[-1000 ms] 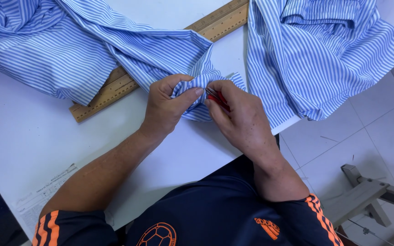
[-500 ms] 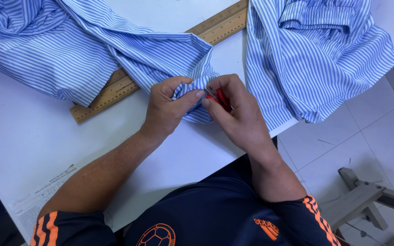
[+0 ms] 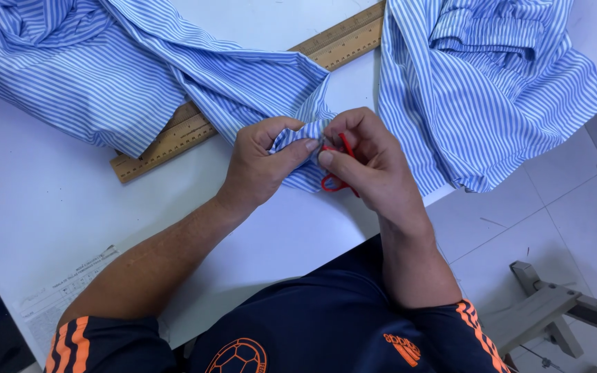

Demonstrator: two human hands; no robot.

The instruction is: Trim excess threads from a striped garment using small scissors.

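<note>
The small red tool [image 3: 336, 181] now shows more below the right hand [image 3: 367, 162].

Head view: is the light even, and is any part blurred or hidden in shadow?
Head view: the light is soft and even, with no glare on the white table; the striped fabric and wooden ruler look sharp; only faint shadows lie under the left hand and right hand, which partly hide the small red tool.
</note>
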